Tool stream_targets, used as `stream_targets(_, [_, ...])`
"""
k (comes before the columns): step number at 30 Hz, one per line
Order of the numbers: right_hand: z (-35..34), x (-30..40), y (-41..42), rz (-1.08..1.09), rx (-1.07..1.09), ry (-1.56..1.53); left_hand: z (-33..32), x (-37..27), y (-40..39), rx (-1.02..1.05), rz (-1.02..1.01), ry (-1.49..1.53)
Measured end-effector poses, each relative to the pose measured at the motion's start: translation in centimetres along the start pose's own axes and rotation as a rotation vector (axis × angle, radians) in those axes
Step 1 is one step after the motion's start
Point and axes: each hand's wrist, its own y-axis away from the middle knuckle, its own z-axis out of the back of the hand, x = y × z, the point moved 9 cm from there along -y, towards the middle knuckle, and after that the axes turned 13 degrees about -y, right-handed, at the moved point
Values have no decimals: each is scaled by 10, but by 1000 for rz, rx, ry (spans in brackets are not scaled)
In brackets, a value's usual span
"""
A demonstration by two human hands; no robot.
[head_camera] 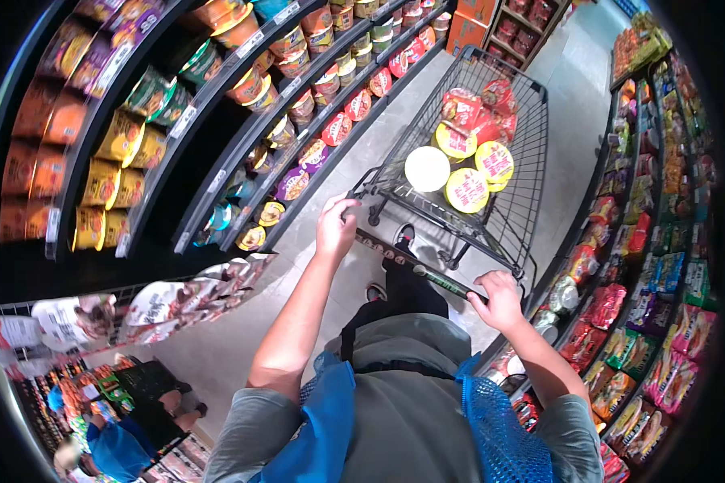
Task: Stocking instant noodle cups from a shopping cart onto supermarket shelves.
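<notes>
A dark wire shopping cart (528, 130) stands ahead of me. My left hand (336, 226) is closed around the left end of its handlebar (423, 268), and my right hand (498, 297) grips the right end. Inside the cart lie several round instant noodle cups with yellow-rimmed lids (467, 189), one lid showing bright white (427, 169). Behind them, towards the cart's front, red noodle packages (461, 107) are heaped together.
Tiered shelves of noodle cups and bowls (357, 104) line the left side; shelves of bagged goods (607, 305) line the right. Cardboard boxes (468, 33) stand beyond the cart. At lower left are hanging packages (157, 302) and another person in blue (118, 450).
</notes>
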Motion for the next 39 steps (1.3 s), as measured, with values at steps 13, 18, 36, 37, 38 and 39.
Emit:
stream_targets(13, [8,-37,106,-33,105,-134,-7,-20,161,-21,-11,-14])
stream_targets(18, [19,-45,128,49,145,-121,-13,-40,193,-81,-4,-60])
stream_targets(36, [59,-87,163,148,200,-189,-58,-77,233,-12,111,-41])
stream_targets(37, [65,-94,163,115,187,-174,-63,-81,235,6,112,-19])
stream_targets(38, [70,-101,164,90,175,-158,-69,-85,236,39,101,-14])
stream_targets(39, [76,-108,163,69,163,-149,-72,-88,237,40,111,-4])
